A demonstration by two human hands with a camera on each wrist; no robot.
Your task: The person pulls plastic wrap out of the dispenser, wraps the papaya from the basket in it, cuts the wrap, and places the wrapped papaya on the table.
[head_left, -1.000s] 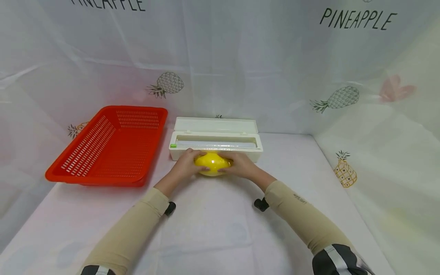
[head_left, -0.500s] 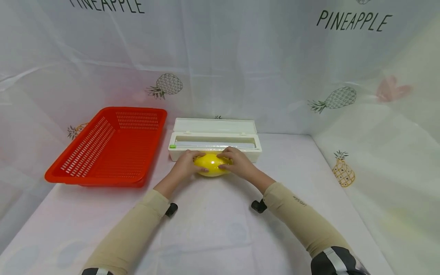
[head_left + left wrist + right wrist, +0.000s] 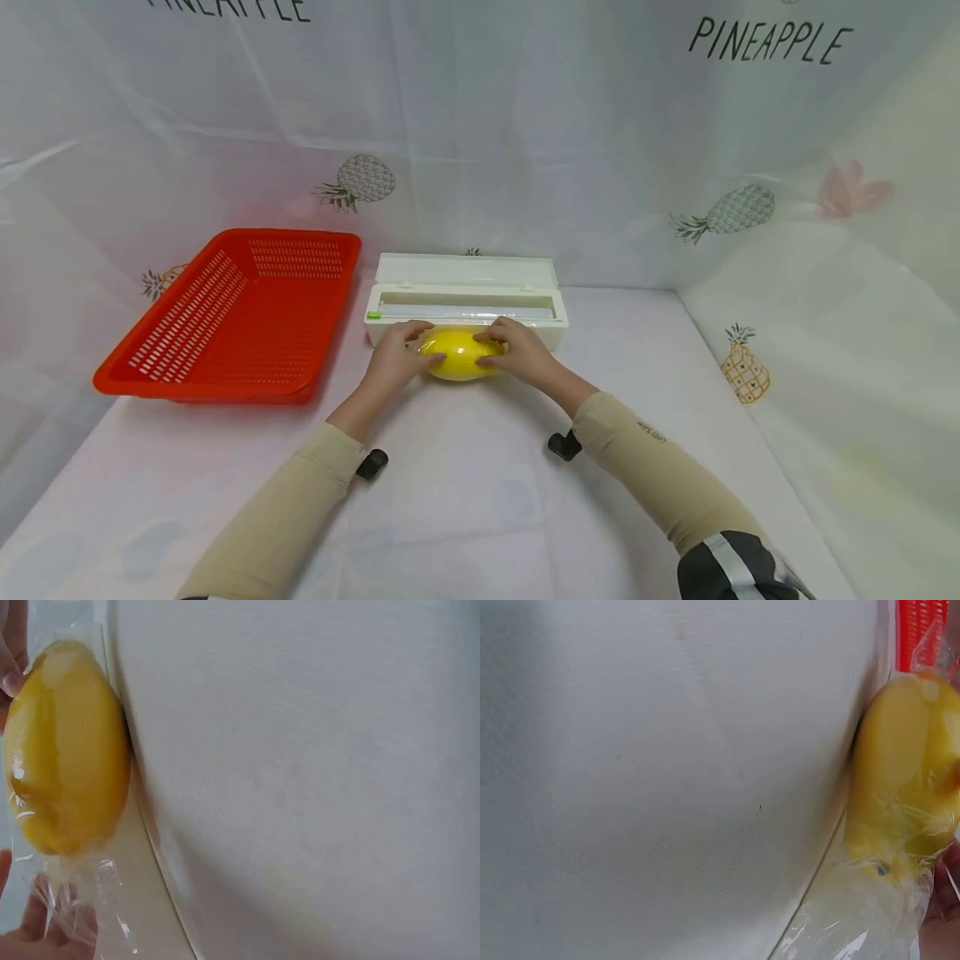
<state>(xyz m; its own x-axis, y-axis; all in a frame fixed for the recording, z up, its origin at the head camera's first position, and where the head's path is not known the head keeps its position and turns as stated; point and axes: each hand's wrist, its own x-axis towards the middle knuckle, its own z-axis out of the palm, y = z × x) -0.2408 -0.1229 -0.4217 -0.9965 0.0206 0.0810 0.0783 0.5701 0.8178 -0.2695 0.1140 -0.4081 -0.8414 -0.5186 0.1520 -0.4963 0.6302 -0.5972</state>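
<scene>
A smooth yellow oval fruit [image 3: 459, 354], too plain to tell its exact kind, sits against the front of a white cling film box [image 3: 468, 304]. Clear film covers the fruit, with a loose crinkled end [image 3: 75, 900] in the left wrist view. My right hand [image 3: 525, 354] holds the fruit's right end, thumb in front. At the left end, my left hand [image 3: 393, 354] has its thumb and fingers spread apart; in its wrist view the fingers [image 3: 34, 915] show through the loose film, apart from the fruit. The fruit hides part of each hand's fingertips.
The film box's lid [image 3: 465, 269] stands raised at the back, with a film roll [image 3: 465, 312] inside. A red plastic basket [image 3: 262, 333] stands at the left. Pineapple-printed cloth [image 3: 525, 167] hangs behind and covers the table [image 3: 450, 500].
My left hand has drawn slightly left, and its fingers have opened away from the fruit. The right hand's fingers have lifted and resettled on the fruit's right end. The fruit has barely moved.
</scene>
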